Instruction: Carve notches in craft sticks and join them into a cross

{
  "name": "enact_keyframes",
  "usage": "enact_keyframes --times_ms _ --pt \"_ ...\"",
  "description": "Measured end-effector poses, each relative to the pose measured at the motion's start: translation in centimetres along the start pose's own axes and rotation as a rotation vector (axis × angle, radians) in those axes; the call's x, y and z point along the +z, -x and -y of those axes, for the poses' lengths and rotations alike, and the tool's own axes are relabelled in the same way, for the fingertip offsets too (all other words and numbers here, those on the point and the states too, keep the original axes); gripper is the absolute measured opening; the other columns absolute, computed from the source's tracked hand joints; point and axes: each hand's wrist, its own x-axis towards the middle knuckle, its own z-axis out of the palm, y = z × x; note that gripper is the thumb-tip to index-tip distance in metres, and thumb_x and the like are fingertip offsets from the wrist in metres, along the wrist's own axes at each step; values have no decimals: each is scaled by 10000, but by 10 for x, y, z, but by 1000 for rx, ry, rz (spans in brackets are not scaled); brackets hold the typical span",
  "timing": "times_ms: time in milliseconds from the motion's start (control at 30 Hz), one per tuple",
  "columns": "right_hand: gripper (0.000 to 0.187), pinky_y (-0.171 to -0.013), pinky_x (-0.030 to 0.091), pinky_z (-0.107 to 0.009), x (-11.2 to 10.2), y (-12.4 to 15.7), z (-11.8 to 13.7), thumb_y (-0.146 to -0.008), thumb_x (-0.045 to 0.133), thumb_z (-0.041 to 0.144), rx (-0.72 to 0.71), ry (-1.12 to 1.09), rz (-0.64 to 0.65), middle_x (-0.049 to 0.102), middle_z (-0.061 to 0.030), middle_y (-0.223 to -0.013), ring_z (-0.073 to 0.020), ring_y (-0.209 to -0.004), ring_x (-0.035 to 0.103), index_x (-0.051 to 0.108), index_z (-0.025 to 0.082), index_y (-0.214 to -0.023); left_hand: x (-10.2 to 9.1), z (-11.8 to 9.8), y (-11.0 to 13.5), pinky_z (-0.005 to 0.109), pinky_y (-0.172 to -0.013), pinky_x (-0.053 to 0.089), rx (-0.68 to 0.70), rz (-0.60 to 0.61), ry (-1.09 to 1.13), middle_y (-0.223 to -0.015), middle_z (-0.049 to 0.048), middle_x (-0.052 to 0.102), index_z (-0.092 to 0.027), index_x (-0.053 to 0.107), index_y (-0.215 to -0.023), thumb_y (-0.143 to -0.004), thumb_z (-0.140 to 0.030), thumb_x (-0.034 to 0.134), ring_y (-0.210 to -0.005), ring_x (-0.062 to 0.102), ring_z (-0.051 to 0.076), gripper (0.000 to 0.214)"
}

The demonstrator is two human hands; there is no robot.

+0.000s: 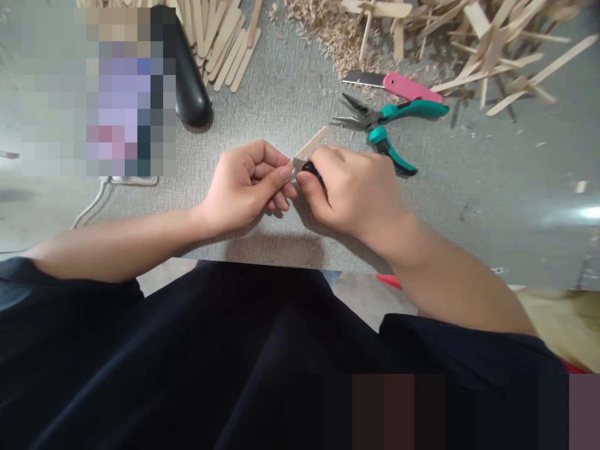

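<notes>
My left hand (250, 184) is closed, pinching the near end of a flat wooden craft stick (313, 143) that points up and to the right. My right hand (349, 187) is closed round a small dark-handled tool (310, 167), held against the stick just beside my left fingertips. Both hands meet over the grey tabletop (262, 112), near its front edge. What kind of tool it is stays mostly hidden by my fingers.
Teal-handled pliers (389, 119) and a pink utility knife (398, 86) lie just beyond my right hand. Wooden sticks are piled at the back centre (225, 37) and back right (497, 44), with shavings (328, 31) between. A black object (187, 81) stands at the back left.
</notes>
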Motion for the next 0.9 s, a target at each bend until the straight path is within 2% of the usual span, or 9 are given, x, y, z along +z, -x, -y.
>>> enact_keyframes --times_ms 233,400,500,600,700,767,833,900 --pt "532 -681 278 -397 -3 0 0 -1202 349 507 1 25 30 798 -154 -972 -295 -838 715 757 172 -1139 -1 -1 0 164 -531 570 -3 2 -13 -734 -11 826 -175 674 -936 -1130 -89 763 -572 766 84 230" --pt "578 -746 417 -422 -4 -3 -14 -1220 326 572 68 -45 36 812 -185 -1100 -350 -944 777 735 165 -1249 0 -2 3 164 -514 581 -8 -6 -45 -709 -16 812 -175 676 -932 -1111 -89 777 -547 746 85 223" --pt "579 -795 492 -448 -3 -5 -26 -1226 319 585 90 -80 -26 805 -173 -1096 -356 -955 770 743 191 -1200 1 -2 4 176 -503 587 -4 -13 -57 -705 -14 807 -181 676 -939 -1093 -119 803 -528 721 90 209" --pt "573 -804 510 -446 -3 -6 -30 -1232 311 589 97 -96 -64 785 -151 -1040 -345 -951 751 742 219 -1155 -1 1 3 189 -526 589 66 -43 -75 -750 -13 820 -195 674 -944 -1076 -156 825 -549 705 85 204" --pt "540 -799 500 -465 -7 -6 -30 -1228 306 578 123 -116 -80 755 -153 -995 -347 -923 740 705 228 -1130 -6 5 -1 205 -604 597 239 -133 -149 -789 -31 797 -207 706 -915 -1006 -81 836 -624 685 73 202" --pt "485 -790 485 -475 -11 -6 -30 -1210 327 581 150 -147 -121 731 -146 -938 -336 -873 720 653 248 -1075 -9 5 -3 232 -724 632 355 -194 -226 -831 -28 786 -213 737 -879 -933 -5 845 -750 722 90 240" --pt "433 -793 481 -477 -14 -6 -31 -1185 354 600 169 -191 -179 720 -131 -905 -315 -834 698 591 278 -1019 -10 5 -4 273 -853 664 406 -216 -288 -884 -15 792 -216 753 -853 -899 20 852 -878 761 119 260" --pt "398 -802 489 -479 -15 -7 -32 -1157 387 620 172 -221 -219 730 -123 -914 -308 -830 696 552 299 -990 -11 5 -4 318 -933 680 392 -205 -311 -923 0 796 -214 751 -852 -917 -1 847 -945 780 143 243"
